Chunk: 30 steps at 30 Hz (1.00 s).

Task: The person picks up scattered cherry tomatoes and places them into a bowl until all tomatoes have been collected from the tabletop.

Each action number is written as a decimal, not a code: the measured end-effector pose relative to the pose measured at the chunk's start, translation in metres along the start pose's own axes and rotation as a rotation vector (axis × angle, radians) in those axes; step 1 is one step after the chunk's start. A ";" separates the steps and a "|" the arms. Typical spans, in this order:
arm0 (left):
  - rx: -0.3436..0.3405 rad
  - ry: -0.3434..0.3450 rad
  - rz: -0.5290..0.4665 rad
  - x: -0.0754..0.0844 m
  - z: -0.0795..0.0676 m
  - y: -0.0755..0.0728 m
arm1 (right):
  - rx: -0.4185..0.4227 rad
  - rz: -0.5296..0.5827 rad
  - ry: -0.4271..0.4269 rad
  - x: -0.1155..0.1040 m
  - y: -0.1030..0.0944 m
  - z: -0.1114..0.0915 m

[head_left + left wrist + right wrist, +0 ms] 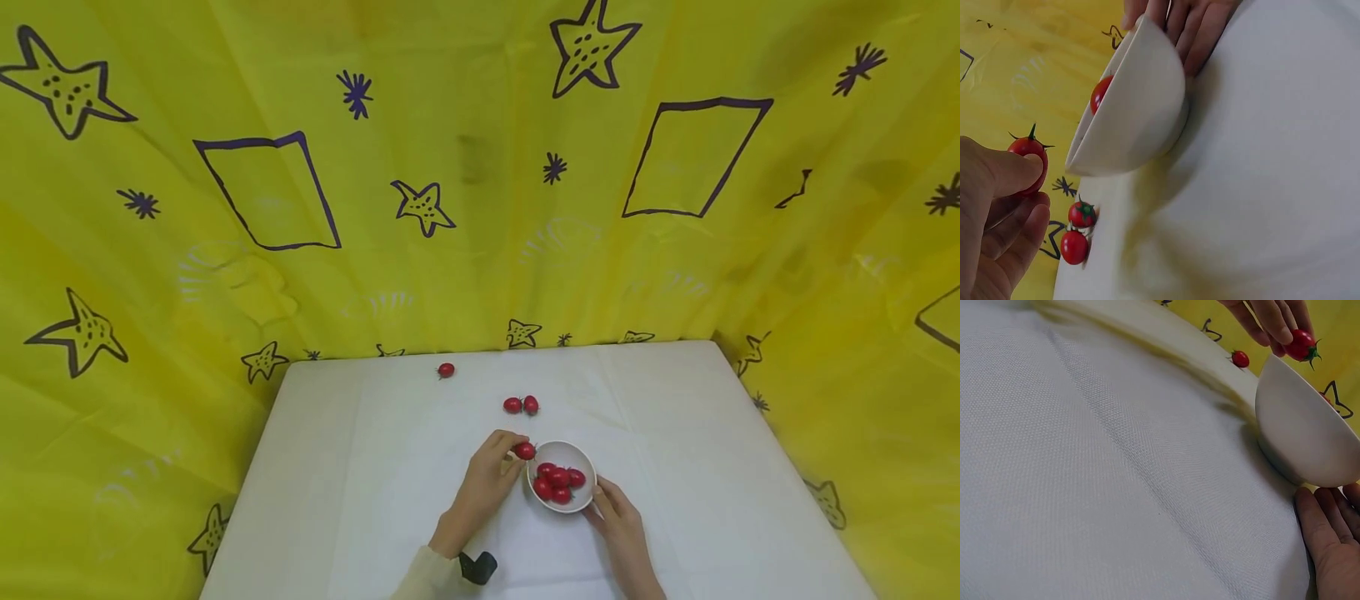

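Note:
My left hand (483, 479) pinches a red cherry tomato (525, 451) between thumb and fingertips, at the left rim of a small white bowl (564, 505). The green stem of this tomato (1030, 150) points upward in the left wrist view. Several cherry tomatoes (559, 477) lie inside the bowl. On the bowl's right side my right hand (621, 527) holds it, with a digit at the rim and other fingers (1200, 37) against its outside. In the right wrist view the bowl (1304, 425) hides its contents.
Two cherry tomatoes (522, 405) lie side by side beyond the bowl. Another tomato (446, 370) sits near the far edge of the white-covered table (360, 467). A dark object (478, 568) shows by the left wrist. Yellow curtains (465, 275) with drawn stars surround the table.

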<state>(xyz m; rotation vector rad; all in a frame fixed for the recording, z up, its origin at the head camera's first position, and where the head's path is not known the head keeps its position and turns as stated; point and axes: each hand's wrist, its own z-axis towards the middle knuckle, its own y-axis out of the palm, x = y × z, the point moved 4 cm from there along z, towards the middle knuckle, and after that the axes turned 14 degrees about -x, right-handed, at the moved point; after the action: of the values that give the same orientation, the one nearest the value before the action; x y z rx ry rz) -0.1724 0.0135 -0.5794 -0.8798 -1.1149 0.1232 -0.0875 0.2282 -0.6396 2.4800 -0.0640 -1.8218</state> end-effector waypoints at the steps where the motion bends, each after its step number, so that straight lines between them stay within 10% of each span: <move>1: -0.003 0.006 -0.011 0.002 -0.002 0.001 | -0.002 -0.002 0.001 0.000 0.000 0.000; 7: -0.038 0.048 0.007 0.013 -0.006 0.008 | 0.005 0.000 -0.035 -0.002 0.000 0.000; 20: -0.005 0.072 0.457 0.024 -0.002 0.021 | 0.003 0.008 -0.037 0.000 0.000 0.000; 30: 0.028 0.100 0.575 0.024 0.001 0.024 | 0.001 -0.012 -0.038 0.000 0.000 0.001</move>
<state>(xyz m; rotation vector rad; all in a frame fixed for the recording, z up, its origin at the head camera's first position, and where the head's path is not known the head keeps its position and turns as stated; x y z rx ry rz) -0.1540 0.0424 -0.5775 -1.1491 -0.7404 0.5607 -0.0887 0.2280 -0.6397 2.4520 -0.0515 -1.8735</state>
